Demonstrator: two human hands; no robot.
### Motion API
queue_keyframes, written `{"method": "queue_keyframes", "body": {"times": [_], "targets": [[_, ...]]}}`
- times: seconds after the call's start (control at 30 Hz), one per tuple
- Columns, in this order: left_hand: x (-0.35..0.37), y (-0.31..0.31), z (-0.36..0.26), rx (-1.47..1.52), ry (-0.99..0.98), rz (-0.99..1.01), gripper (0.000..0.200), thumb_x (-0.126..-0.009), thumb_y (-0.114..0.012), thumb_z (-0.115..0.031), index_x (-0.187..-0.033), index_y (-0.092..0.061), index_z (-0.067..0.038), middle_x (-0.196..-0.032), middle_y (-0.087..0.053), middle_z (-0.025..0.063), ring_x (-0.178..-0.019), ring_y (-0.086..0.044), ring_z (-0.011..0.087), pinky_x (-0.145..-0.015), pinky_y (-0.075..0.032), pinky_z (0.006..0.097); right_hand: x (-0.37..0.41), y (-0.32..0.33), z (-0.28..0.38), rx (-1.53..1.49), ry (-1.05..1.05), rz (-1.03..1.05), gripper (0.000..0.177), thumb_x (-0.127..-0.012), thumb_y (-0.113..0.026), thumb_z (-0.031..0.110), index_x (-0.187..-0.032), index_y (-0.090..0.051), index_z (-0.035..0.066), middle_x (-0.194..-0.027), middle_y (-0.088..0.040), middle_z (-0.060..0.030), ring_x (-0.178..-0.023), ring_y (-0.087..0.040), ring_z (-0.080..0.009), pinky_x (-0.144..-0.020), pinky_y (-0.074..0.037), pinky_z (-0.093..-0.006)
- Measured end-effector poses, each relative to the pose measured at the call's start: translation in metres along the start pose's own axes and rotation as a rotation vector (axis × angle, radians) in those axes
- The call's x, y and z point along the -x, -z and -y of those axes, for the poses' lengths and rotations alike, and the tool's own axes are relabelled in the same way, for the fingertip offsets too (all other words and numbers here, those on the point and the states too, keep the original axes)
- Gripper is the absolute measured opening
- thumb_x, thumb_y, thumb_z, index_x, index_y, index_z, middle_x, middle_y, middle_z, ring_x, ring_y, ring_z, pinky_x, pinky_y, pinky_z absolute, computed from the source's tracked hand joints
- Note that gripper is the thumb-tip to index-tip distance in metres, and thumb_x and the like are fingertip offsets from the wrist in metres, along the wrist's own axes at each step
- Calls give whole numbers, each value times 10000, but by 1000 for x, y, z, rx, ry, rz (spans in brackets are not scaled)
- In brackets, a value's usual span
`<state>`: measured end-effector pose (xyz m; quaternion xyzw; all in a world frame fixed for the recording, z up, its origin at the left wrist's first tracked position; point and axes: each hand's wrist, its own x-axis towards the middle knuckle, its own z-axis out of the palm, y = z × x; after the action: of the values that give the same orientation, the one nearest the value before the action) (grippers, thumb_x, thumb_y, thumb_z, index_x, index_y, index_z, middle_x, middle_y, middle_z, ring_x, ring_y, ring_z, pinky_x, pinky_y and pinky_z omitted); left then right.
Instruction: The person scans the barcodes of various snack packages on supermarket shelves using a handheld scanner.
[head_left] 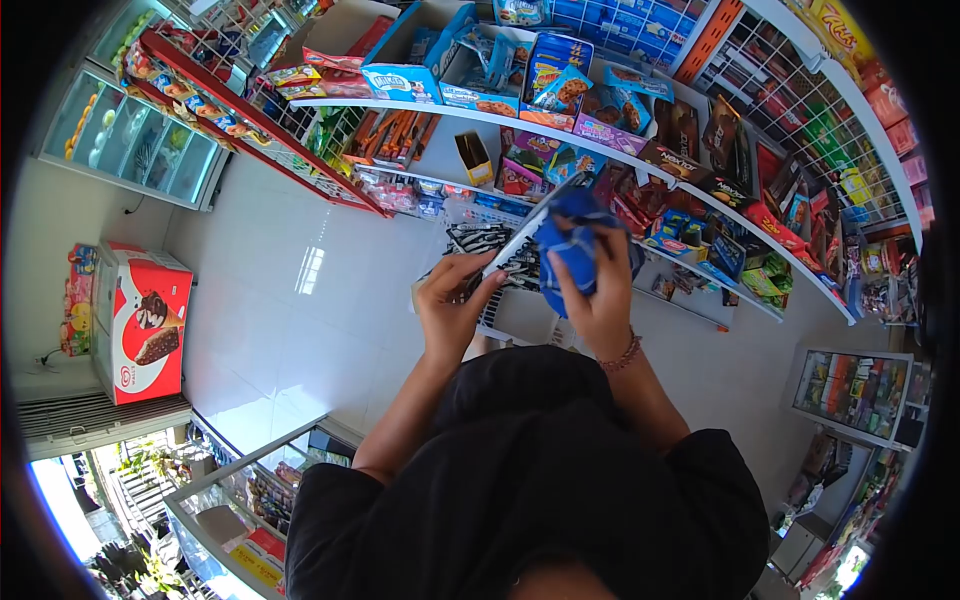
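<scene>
1. In the head view, taking twelve o'clock as the top: pinches the pale flat piece (525, 232) in the left hand (450, 310), and grips the blue cloth (582, 208) in the right hand (602, 312). Looks, as a judgement, partway through handling: both taken up, cloth brought against or very near the piece.

2. Leaves both to be released or put down. Gives no sure sign of how much of the piece's surface has been dealt with; cannot tell from its steep angle and the blur around the cloth.

3. Keeps the left fingers narrow, closed on the piece's lower end with the thumb opposite. Runs the piece from those fingertips toward a point between one and two o'clock, tilted, with its far end partly behind the cloth.

4. Curls the right fingers around the bunched cloth, thumb laid across its near side. Puts most of the cloth at eleven to twelve o'clock from the right fingertips, and at two o'clock from the left hand. Cannot tell whether any right fingertip touches the piece itself.

5. Shows black-and-white packets (475, 240) at eleven o'clock from the hands, beyond the piece, and the stocked shelf (440, 108) farther off, from eleven round to three o'clock. Places the red-and-white freezer (172, 290) well apart, at nine o'clock.
</scene>
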<state>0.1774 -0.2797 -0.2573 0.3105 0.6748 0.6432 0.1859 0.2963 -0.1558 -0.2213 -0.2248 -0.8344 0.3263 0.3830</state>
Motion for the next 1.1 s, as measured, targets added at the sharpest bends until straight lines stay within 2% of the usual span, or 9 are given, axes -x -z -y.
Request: {"method": "queue_keyframes", "body": {"times": [0.2,0.27,0.43,0.57,0.67,0.73,0.87,0.93,1.1], "targets": [[-3,3,2,55,-78,-29,247,-676,-686,23,-915,-648,-26,-830,-587,47,-770,-545,90,-633,-423,184,4,-6,5,2,116,277,340,-728,-612,108,-1066,-584,82,-998,-503,-148,-884,-531,-317,-780,-419,-347],[-5,6,-1,32,-80,-20,255,-669,-686,35,-914,-648,-25,-836,-594,55,-786,-555,107,-662,-432,195,-5,-1,-3,74,103,258,311,-749,-604,116,-1053,-583,53,-968,-501,-134,-859,-545,-285,-763,-426,-338],[-8,11,-2,-33,-243,-91,231,-670,-655,88,-887,-632,12,-914,-601,115,-843,-566,164,-730,-458,248,-16,7,-21,22,-152,107,263,-788,-586,132,-1013,-572,-4,-904,-486,-107,-831,-541,-233,-741,-424,-307],[-9,11,0,25,-229,-83,225,-676,-647,93,-885,-627,13,-924,-602,120,-877,-568,169,-758,-454,251,-3,-6,-4,39,-45,255,292,-776,-607,155,-1001,-562,-26,-916,-481,-113,-828,-536,-248,-741,-421,-297],[-7,13,9,41,-199,-70,218,-698,-627,95,-902,-613,20,-937,-591,122,-886,-572,181,-768,-477,265,10,-22,9,-124,-38,332,300,-771,-611,163,-1000,-560,-24,-920,-480,-117,-833,-534,-257,-742,-419,-305],[-6,16,13,198,-74,-93,189,-723,-608,88,-904,-599,33,-958,-574,127,-870,-576,188,-745,-512,278,5,-22,11,-95,-8,313,301,-772,-611,167,-996,-555,-26,-922,-479,-115,-822,-538,-255,-724,-424,-307],[-4,20,3,216,-38,-105,167,-744,-590,77,-908,-587,43,-968,-561,130,-852,-577,188,-709,-541,299,-1,-16,-14,32,-29,228,283,-774,-609,159,-952,-542,-50,-914,-483,-109,-785,-542,-266,-694,-431,-306],[-4,20,-4,315,28,-138,159,-749,-586,69,-906,-583,41,-958,-563,126,-852,-577,187,-696,-544,304,-2,-12,-23,78,-147,181,257,-778,-605,151,-924,-543,-52,-906,-485,-108,-783,-541,-266,-689,-428,-308],[-3,16,-1,489,169,-227,147,-777,-585,6,-922,-573,24,-920,-571,100,-815,-575,160,-671,-539,293,5,-17,-10,37,-74,137,260,-780,-605,153,-945,-553,-42,-888,-474,-112,-783,-529,-255,-695,-424,-308]]}}
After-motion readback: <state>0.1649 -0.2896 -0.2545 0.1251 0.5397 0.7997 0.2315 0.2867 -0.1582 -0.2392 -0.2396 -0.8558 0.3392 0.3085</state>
